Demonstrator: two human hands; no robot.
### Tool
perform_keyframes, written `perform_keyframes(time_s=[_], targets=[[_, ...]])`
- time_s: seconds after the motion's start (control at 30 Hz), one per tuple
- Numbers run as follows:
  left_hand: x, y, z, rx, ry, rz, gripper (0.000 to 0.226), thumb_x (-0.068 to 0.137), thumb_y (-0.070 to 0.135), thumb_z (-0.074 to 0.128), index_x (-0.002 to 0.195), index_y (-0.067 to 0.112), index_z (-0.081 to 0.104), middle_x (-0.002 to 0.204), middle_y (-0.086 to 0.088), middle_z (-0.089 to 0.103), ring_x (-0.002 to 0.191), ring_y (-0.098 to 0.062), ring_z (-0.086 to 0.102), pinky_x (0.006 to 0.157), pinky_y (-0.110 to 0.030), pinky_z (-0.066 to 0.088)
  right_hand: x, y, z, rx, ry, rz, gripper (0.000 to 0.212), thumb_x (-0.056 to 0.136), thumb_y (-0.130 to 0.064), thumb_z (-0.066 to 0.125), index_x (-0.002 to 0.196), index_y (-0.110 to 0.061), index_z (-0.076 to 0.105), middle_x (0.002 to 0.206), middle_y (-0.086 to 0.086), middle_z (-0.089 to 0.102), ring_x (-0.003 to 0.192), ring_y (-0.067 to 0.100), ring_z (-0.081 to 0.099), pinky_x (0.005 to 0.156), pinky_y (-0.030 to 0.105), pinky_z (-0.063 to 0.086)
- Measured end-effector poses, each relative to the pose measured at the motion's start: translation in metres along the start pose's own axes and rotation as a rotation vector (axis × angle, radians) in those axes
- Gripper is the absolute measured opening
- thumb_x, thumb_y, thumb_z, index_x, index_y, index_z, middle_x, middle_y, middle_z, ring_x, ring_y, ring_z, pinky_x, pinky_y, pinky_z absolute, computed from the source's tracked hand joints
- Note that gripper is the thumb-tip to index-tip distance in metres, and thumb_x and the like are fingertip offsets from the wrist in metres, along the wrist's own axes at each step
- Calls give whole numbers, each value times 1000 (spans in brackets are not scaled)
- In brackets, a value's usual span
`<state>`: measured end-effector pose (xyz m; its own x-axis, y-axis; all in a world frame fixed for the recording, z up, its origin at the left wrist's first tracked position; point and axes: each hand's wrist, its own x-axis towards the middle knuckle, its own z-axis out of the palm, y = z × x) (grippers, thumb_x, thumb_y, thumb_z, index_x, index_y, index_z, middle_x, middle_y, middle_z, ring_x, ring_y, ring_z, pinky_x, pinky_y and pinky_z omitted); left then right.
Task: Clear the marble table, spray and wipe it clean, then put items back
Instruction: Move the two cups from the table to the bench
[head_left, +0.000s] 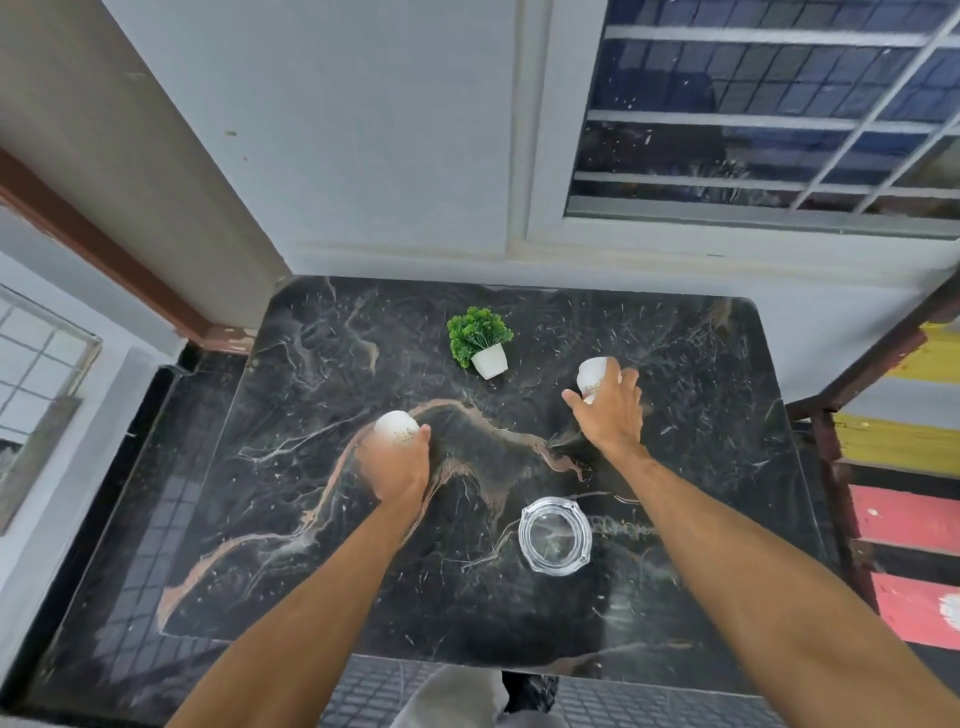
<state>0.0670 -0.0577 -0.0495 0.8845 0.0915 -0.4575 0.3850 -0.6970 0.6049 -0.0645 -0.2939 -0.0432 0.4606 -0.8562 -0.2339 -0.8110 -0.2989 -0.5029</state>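
Worktop (363, 587) of dark marble sits under a window (769, 114), and we see on it a small potted plant (480, 343) near the far edge and a glass ashtray (555, 535) nearer us. Our left hand (396, 465) has its grip wrapped around one white cup (396, 426) left of centre. Our right hand (610, 410) has its grip closed around a second cup (591, 375), right of the plant.

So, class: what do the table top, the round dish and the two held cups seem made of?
Table top: polished dark marble, veined, glossy. Dish: clear glass, see-through. Cups, one in the left hand and one in the right hand: white, probably glazed ceramic; blurred.
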Motion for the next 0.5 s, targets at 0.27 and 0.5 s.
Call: perform_keyframes(time_s=[0.27, 0.5], targets=[[0, 8, 12, -122, -63, 51, 81, 78, 16, 92, 145, 2, 50, 146, -18, 50, 130, -36, 55, 109, -51, 50, 22, 0, 0, 123, 40, 75, 73, 71, -25, 86, 127, -17, 40, 128, 14, 51, 109, 38, 61, 84, 44, 52], [-59, 48, 52, -324, -297, 325, 79, 70, 3, 93, 136, 12, 51, 133, -11, 57, 119, -26, 58, 102, -42, 55, -31, 27, -22, 598, 106, 31, 62, 61, -24, 87, 109, -32, 49, 105, -9, 63, 97, 14, 63, 78, 29, 53]])
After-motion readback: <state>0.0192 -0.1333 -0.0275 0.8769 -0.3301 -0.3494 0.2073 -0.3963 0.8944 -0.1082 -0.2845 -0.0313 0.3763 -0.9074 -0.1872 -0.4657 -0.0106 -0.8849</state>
